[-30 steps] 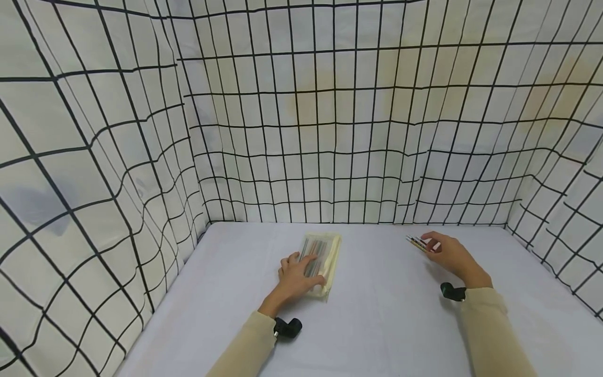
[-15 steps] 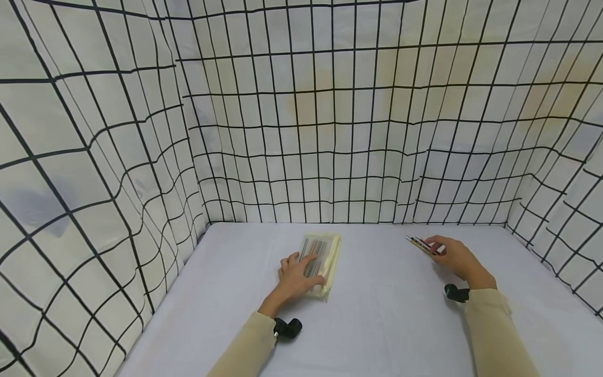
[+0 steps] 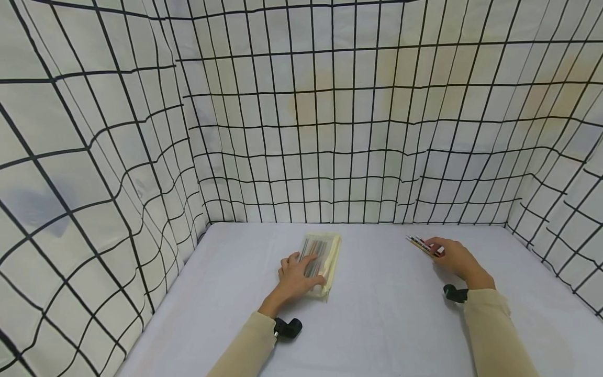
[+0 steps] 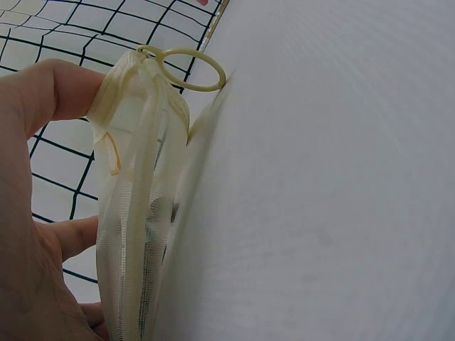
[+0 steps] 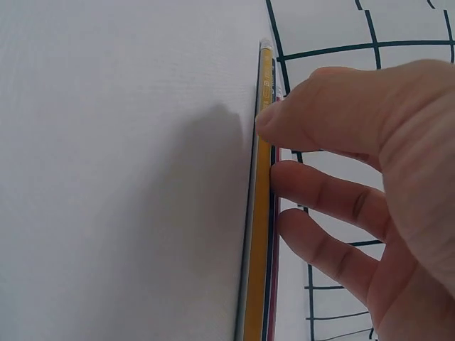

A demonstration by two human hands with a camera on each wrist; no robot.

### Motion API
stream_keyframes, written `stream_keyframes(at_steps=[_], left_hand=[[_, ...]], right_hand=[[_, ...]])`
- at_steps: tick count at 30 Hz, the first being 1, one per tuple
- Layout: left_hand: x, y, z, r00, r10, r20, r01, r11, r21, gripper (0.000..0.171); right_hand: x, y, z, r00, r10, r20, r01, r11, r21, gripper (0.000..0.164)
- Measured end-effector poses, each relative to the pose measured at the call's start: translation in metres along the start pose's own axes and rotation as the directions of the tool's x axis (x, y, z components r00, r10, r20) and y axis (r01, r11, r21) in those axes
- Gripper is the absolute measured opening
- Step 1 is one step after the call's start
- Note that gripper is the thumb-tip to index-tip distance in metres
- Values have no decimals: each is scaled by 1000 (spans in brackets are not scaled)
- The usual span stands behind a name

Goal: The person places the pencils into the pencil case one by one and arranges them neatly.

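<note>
A pale cream mesh pencil case (image 3: 333, 251) lies on the white table, with several grey and reddish sticks visible through its clear side. My left hand (image 3: 296, 276) rests on it, fingers spread over the near part. In the left wrist view, the thumb touches the case near its zipper, where a cream ring (image 4: 192, 69) is attached. To the right, my right hand (image 3: 454, 259) pinches a few slim pencils (image 3: 415, 242) lying side by side on the table. Seen from the right wrist, the thumb sits on a yellow pencil (image 5: 260, 227), with fingertips along the opposite side, by a dark and a red one.
Black netting (image 3: 301, 125) over pale sheeting encloses the back and both sides. White cloth covers the table (image 3: 377, 314), which ends at the netting. Each wrist carries a small black camera, such as the left one (image 3: 288, 328).
My right hand has shifted slightly right and toward me along the pencils, which stay about where they were. My left hand and the pencil case have not moved.
</note>
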State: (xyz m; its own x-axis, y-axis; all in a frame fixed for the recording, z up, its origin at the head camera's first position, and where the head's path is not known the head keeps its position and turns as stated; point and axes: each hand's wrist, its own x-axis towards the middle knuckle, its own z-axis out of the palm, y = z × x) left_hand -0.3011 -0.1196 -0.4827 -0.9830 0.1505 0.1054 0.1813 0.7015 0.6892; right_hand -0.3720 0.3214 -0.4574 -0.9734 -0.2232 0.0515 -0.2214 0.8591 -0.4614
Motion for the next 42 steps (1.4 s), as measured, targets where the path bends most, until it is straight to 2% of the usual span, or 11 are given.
stream_keyframes(at_steps=[7,14,20,29,42], left_hand=[[1,-1,1,1000,1,0,-1,1000,6,78],[2,-1,1,1000,-4,-1,4,1000,12,79],[2,-1,1,1000,-7,0,7,1000,14,79],[2,-2,2,1000,-9,0,9,1000,16,80],[2,-3,2,1000,-4,-8,4,1000,17,80]], right_hand=[[-2,-4,1,1000,21,-8,-21,1000,-20,44],[0,-7,7,999,46,15,-45,998,-48,35],[-1,-11,8,998,59,-9,-59,995,-74,32],[-1,-14,8,998,58,2,-58,996,-66,43],[1,-18,6,997,74,18,-72,995,-75,44]])
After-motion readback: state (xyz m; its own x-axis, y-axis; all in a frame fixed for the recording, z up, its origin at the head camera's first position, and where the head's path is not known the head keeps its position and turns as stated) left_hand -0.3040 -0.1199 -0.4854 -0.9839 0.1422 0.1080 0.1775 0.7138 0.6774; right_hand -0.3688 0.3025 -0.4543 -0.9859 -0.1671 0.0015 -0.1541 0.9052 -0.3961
